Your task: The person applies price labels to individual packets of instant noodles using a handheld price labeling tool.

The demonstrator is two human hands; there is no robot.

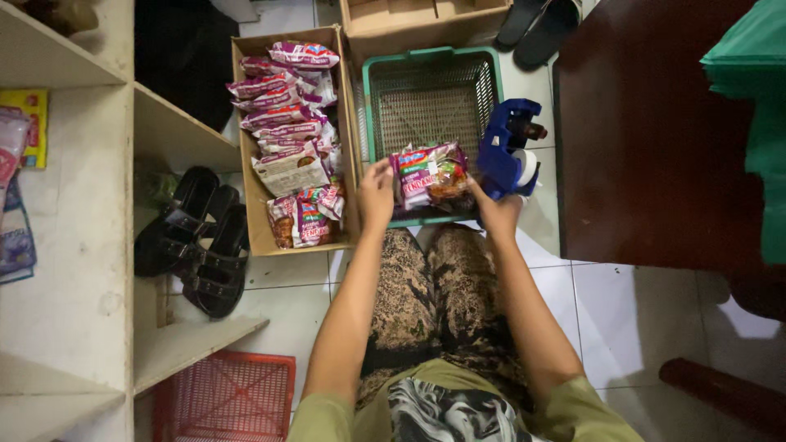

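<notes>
We sit on the white tiled floor (pixel 303 299) with our knees drawn up. Our left hand (pixel 377 195) touches the left edge of a bundle of purple and red plastic snack packets (pixel 427 175), fingers curled against it. Our right hand (pixel 497 211) is closed around the handle of a blue plastic tape dispenser (pixel 508 147), whose white roll sits just beside the right end of the bundle. The bundle rests on the near edge of a green plastic mesh basket (pixel 430 98), just above our knees.

Left of the basket, touching it, stands an open brown cardboard box (pixel 246 147) filled with more packets of the same kind (pixel 291 131), stacked in a row from front to back. A second cardboard box (pixel 426 20) lies beyond the basket. A pair of black sandals (pixel 196 241) lies on the floor left of the filled box, next to a white shelf unit (pixel 82 245). A red plastic mesh basket (pixel 229 397) sits under the lowest shelf. A dark brown wooden surface (pixel 647 139) stands at our right, well apart from the basket.
</notes>
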